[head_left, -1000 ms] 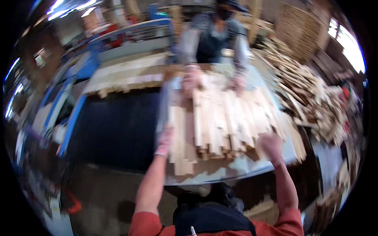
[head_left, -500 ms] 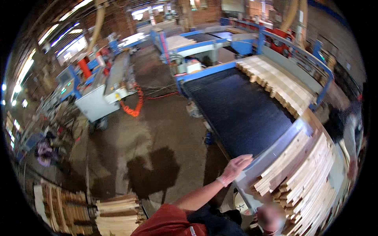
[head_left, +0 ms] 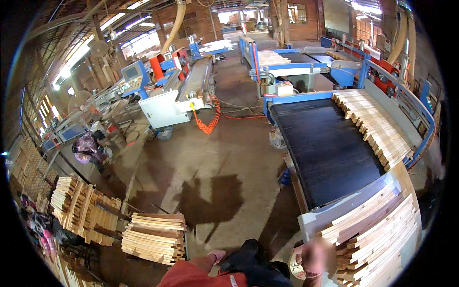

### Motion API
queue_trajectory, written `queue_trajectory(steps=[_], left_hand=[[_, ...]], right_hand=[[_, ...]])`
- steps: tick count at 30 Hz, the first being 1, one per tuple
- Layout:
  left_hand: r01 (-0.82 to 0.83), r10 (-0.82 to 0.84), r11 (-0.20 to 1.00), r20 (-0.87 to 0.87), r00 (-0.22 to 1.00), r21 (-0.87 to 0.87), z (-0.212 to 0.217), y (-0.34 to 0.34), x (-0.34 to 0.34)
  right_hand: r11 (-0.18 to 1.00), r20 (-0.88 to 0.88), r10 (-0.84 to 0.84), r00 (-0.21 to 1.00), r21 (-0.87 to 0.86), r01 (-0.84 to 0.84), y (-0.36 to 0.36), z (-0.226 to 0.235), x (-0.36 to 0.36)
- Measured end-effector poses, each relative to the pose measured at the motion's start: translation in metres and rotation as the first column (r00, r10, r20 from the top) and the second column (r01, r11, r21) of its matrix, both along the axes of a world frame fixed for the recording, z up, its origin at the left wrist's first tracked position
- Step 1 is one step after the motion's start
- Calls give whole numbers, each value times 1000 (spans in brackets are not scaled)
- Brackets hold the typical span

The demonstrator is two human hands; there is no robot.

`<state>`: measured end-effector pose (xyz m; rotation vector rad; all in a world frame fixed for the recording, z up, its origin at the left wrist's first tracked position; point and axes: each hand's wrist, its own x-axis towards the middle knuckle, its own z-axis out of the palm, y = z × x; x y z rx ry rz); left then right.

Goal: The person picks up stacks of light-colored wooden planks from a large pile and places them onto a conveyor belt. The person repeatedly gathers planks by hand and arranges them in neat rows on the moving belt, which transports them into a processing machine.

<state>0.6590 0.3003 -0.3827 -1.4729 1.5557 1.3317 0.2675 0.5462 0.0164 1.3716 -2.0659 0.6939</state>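
Your hands hang low by the worktop of cut wooden slats in a woodworking shop.

Your right hand (head_left: 314,257), blurred so its grip cannot be told, sits just beside the near end of the pale slats (head_left: 377,234) piled on the grey worktop (head_left: 310,221) at lower right. Your left hand (head_left: 217,256) is partly hidden at the bottom edge, above your red sleeve (head_left: 191,276). Behind the worktop runs a black conveyor belt (head_left: 325,148) in a blue frame, with a row of slats (head_left: 373,124) along its far side. On the floor to your left stands a stack of boards (head_left: 154,237), and farther left a person (head_left: 88,148) crouches near the machines.
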Motion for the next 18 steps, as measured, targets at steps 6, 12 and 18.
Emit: queue_trajectory(steps=[6,12,18], left_hand=[[-324,329,939,32,944,-112,8,45,37],[-206,189,918,-83,979,-339,35,23,6],[-486,470,792,-139,872,-368,80,-12,-28]], right_hand=[[997,205,78,976,-38,-72,-14,-37,8],[861,924,361,123,-280,-424,-47,-28,26],[897,886,196,-421,-335,-288,-115,-26,32]])
